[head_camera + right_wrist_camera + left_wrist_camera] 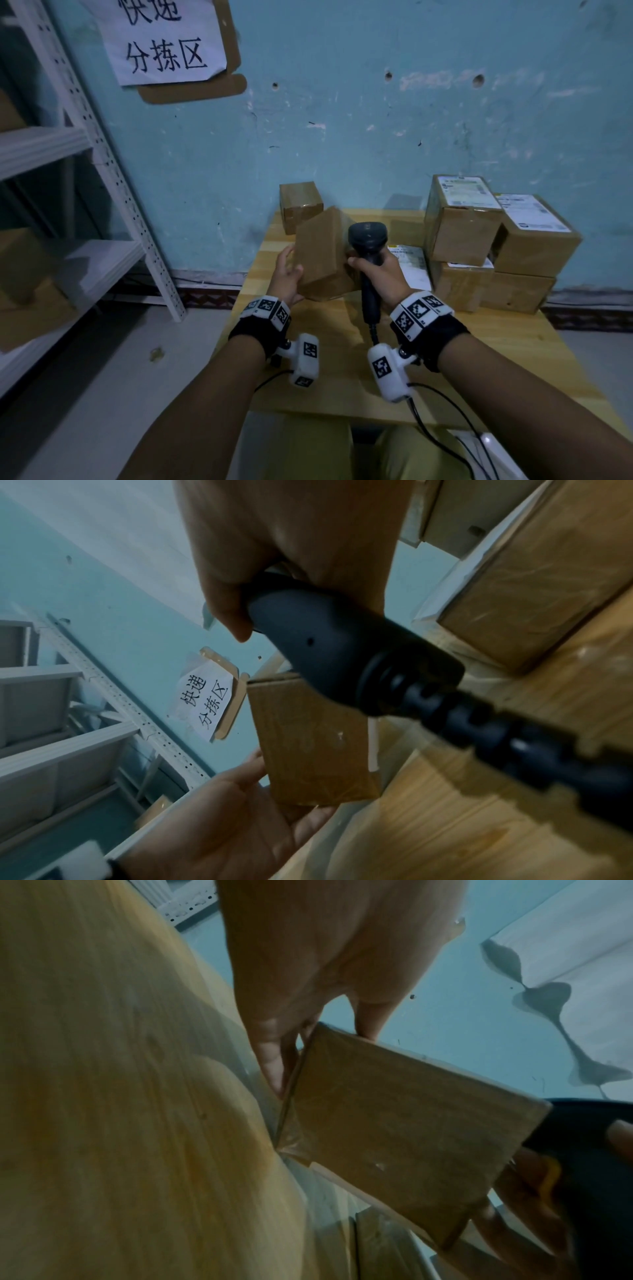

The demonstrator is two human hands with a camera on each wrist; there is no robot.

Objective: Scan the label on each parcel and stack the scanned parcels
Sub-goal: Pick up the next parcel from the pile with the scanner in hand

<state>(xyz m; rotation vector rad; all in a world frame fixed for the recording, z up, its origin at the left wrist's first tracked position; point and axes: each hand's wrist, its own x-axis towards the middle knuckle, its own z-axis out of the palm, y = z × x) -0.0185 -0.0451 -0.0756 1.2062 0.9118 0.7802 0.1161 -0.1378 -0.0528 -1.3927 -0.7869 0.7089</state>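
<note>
A plain brown parcel (pixel 322 253) is tilted over the left part of the wooden table (pixel 479 359). My left hand (pixel 289 270) holds it by its left side, thumb on the near face. The wrist views show the same parcel (pixel 394 1137) (pixel 308 737) and no label on the faces I see. My right hand (pixel 376 270) grips the handle of a black barcode scanner (pixel 368 236), whose head stands just right of the parcel's top. The scanner's handle (pixel 342 653) and cable fill the right wrist view. Several labelled parcels (pixel 462 219) are stacked at the back right.
A small brown box (pixel 300 205) stands at the table's back left edge against the blue wall. A flat labelled parcel (pixel 412 265) lies behind my right hand. White metal shelving (pixel 102 164) stands to the left. The scanner's cable (pixel 442 421) runs off the table's front edge.
</note>
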